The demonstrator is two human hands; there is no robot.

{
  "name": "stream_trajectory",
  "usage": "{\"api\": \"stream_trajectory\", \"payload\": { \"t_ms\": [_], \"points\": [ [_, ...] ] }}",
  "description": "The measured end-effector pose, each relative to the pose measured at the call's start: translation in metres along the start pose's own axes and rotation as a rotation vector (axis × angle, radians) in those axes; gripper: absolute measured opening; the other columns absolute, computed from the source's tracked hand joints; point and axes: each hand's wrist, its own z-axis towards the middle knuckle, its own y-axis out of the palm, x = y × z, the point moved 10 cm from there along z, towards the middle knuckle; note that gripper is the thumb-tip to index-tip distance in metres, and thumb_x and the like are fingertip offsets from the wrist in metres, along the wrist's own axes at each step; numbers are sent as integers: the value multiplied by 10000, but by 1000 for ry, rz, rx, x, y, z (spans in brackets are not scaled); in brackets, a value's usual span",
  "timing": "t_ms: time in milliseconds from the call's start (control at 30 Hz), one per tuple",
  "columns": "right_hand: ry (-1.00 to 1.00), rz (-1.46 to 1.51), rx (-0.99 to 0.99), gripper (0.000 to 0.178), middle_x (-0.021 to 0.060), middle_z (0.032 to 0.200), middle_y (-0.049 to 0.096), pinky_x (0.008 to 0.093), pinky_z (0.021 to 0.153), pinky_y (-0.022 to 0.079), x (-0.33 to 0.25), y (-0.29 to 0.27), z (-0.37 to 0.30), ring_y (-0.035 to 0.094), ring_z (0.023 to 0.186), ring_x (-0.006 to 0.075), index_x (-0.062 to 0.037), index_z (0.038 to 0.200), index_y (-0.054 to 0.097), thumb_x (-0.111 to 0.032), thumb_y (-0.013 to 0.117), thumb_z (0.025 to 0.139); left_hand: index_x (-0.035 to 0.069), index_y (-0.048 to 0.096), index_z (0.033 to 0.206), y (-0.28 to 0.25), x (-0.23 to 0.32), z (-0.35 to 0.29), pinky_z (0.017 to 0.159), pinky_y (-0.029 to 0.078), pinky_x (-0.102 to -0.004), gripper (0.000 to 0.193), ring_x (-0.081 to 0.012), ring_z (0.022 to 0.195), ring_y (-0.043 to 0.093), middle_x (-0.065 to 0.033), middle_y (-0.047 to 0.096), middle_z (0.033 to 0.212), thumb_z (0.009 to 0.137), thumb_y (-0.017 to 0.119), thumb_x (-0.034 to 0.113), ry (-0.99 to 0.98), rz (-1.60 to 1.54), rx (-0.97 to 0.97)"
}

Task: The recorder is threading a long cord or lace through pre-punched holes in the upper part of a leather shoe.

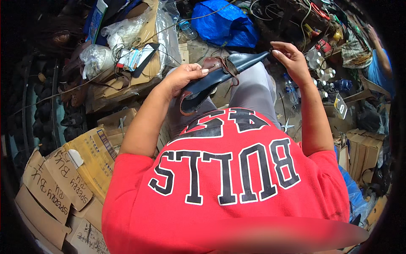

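Observation:
A dark blue leather shoe upper (245, 62) with brown trim is stretched above my lap. It has no sole that I can see, and its toe end tapers to a point at the right. My left hand (186, 78) is closed on its side near the heel opening, thumb on top beside the brown tongue (212, 63). A brown lace (230, 70) hangs loosely over the middle. At the pointed toe end, my right hand (291, 59) pinches the tip between thumb and fingers.
Flattened cardboard boxes (63, 178) stack up at the left. Bagged goods and small boxes (133, 59) lie on cardboard ahead. Beyond my knees sits a blue plastic bag (224, 23). Bottles (291, 89) and cups stand at the right, where another person's arm (379, 53) shows.

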Motion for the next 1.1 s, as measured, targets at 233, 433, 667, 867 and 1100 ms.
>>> {"api": "stream_trajectory", "payload": {
  "t_ms": [233, 433, 667, 867, 1100],
  "points": [
    [-463, -548, -29, 225, 52, 870, 604, 347, 789, 404, -82, 34, -35, 527, 880, 238, -128, 882, 700, -267, 735, 709, 79, 595, 845, 10, -3, 15, 519, 440, -197, 197, -59, 565, 554, 8, 602, 702, 846, 652, 268, -51, -36, 48],
    [-186, -716, -72, 383, 67, 905, 594, 362, 819, 386, -45, 60, -35, 533, 912, 249, -107, 906, 685, -420, 728, 689, 82, 569, 787, 35, 25, 32, 541, 392, -200, 214, -46, 603, 491, 18, 563, 699, 832, 673, 263, 149, 306, 123],
    [15, -319, 17, 159, 125, 795, 648, 330, 665, 485, -2, 36, -34, 626, 716, 254, -42, 874, 662, -173, 662, 785, 56, 561, 759, 41, 44, 37, 589, 374, -209, 236, -47, 658, 461, 24, 549, 699, 827, 678, 249, 271, 496, 225],
    [-62, -246, 157, 162, 99, 775, 610, 300, 639, 467, -10, 11, -27, 590, 684, 206, -36, 907, 631, -162, 654, 808, 29, 574, 784, 28, 44, 46, 579, 398, -247, 258, -70, 645, 481, -14, 567, 691, 822, 669, 267, 304, 489, 264],
    [-86, -362, 87, 214, 86, 770, 622, 331, 629, 469, -19, 44, -24, 608, 684, 236, -78, 846, 669, -242, 730, 722, 34, 554, 900, 49, 42, 42, 652, 420, -210, 159, -62, 710, 521, -6, 582, 780, 848, 631, 163, 304, 140, 115]
  ]
}}
